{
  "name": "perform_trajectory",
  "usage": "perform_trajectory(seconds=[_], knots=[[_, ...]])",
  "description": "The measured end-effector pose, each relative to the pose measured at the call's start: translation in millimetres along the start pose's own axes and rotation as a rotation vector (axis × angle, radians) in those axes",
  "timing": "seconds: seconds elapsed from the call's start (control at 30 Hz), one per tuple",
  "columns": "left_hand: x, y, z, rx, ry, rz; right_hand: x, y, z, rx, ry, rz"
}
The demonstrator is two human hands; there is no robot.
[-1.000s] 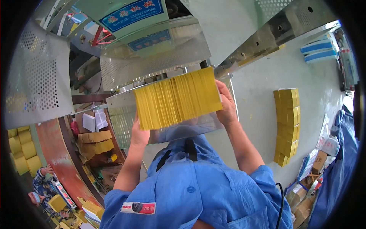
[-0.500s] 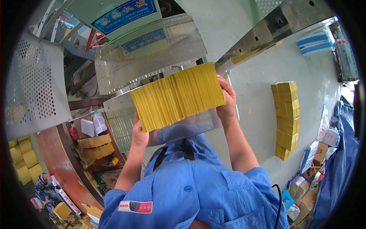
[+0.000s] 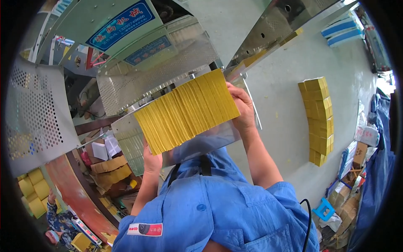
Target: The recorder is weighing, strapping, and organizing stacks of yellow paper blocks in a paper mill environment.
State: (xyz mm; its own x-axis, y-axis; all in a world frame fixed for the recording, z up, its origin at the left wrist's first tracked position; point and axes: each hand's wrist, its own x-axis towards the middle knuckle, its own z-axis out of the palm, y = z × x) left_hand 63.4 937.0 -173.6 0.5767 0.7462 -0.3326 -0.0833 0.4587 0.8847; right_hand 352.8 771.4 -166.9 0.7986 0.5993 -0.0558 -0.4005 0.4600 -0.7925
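Head cam: had a yellow stack (image 3: 187, 111) up between left hand (image 3: 152, 161) and right hand (image 3: 242, 107), over a shiny plate (image 3: 222, 136) and right by a perforated guard (image 3: 126, 90). Gripped at both ends, with left fingers mostly hidden behind the sheets. Couldn't tell whether resting on the plate or held clear of it.

Looked dodgiest in the middle tbh. Pressed only at the ends, so could've sagged or burst out with any slack in the squeeze. Could've fanned apart from uneven pressure too, given the ragged near edge. Might also have snagged on the guard from swinging too close.

As for the surface, seemed smooth and reflective, so probably slippery. Off to the right, saw grey floor (image 3: 277, 92) with a row of yellow blocks (image 3: 317, 119), then boxes (image 3: 346, 214), a blue stool (image 3: 324, 209) and a blue tarp (image 3: 371, 168). Over left, spotted a worn red panel (image 3: 77, 191), yellow bundles (image 3: 35, 193) and a co-worker (image 3: 61, 222) in a patterned top.
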Motion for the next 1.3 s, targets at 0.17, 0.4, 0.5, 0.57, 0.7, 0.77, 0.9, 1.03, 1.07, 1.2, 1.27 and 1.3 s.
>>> perform_trajectory(seconds=[0.17, 0.4, 0.5, 0.57, 0.7, 0.77, 0.9, 1.03, 1.07, 1.2, 1.27, 1.3], knots=[[5.3, -4.6, -31.7, 0.214, -0.145, -0.036, -0.1, -4.1, 8.3, -0.028, -0.006, -0.008], [2.6, 2.6, -18.1, 0.929, -0.115, 0.383, -2.6, -7.7, 11.9, -0.035, 0.016, 0.005], [2.0, -9.8, -10.1, 0.372, -0.044, 0.152, -4.9, -5.2, 16.4, -0.048, 0.036, 0.024], [-0.3, 2.6, 1.0, 0.633, -0.092, 0.207, -7.0, -8.0, 18.3, -0.040, 0.059, 0.049], [5.4, 30.0, 0.5, 0.544, -0.184, 0.251, -4.5, -45.2, 42.3, -0.221, 0.052, 0.181], [0.7, 72.3, 24.0, 0.442, -0.154, 0.017, -8.2, -77.5, 55.3, -0.367, -0.028, 0.294], [25.0, 77.1, 37.1, 0.433, -0.077, -0.389, -1.5, -74.0, 40.1, -0.797, -0.098, 0.594], [38.2, 53.5, 36.6, 0.445, -0.047, -0.433, -3.3, -50.2, 17.5, -0.689, -0.090, 0.509], [37.0, 53.2, 33.1, 0.460, -0.109, -0.491, -4.8, -50.3, 16.4, -0.695, -0.075, 0.479], [28.3, 57.9, 36.6, 0.477, -0.048, -0.506, -7.0, -51.8, 24.2, -0.731, -0.043, 0.409], [19.6, 60.4, 41.1, 0.450, 0.055, -0.430, -9.0, -55.1, 19.8, -0.660, -0.032, 0.467], [18.5, 50.6, 38.6, 0.447, 0.075, -0.425, -10.3, -57.2, 16.6, -0.588, -0.007, 0.523]])
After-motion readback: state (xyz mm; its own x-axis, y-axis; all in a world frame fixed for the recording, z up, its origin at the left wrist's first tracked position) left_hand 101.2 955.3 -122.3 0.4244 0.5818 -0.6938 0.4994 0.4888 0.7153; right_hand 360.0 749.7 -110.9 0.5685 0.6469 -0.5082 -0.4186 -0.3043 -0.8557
